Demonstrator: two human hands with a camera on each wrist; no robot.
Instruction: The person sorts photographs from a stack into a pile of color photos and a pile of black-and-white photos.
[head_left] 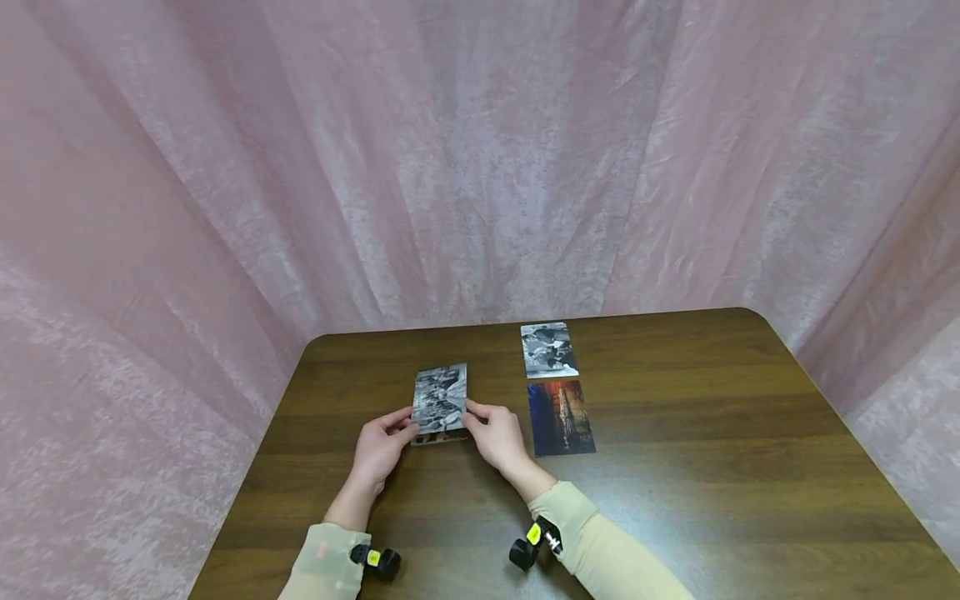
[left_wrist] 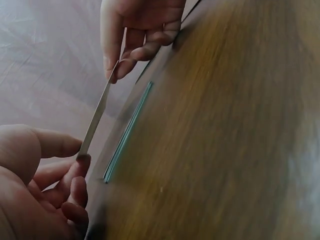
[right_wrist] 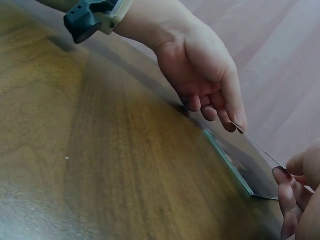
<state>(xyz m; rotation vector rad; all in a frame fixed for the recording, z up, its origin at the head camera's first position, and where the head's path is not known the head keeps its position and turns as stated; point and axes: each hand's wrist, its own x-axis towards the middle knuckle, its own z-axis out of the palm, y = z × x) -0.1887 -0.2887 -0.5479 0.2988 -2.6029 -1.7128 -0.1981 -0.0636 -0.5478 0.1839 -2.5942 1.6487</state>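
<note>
Three photos (head_left: 439, 397), two hands (head_left: 438, 437)

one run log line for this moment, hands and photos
left hand: pinches black-and-white photo print | right hand: pinches same print | print lifted over thin stack | brown wooden table: two more photos

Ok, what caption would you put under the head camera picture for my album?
Both hands, left hand and right hand, pinch a black-and-white photo above a stack on the wooden table.

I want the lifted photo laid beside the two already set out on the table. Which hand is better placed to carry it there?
The right hand, probably. It pinches the lifted photo on the edge facing the two laid-out photos, with bare table between. The left hand holds the far edge and would have to cross over.
</note>
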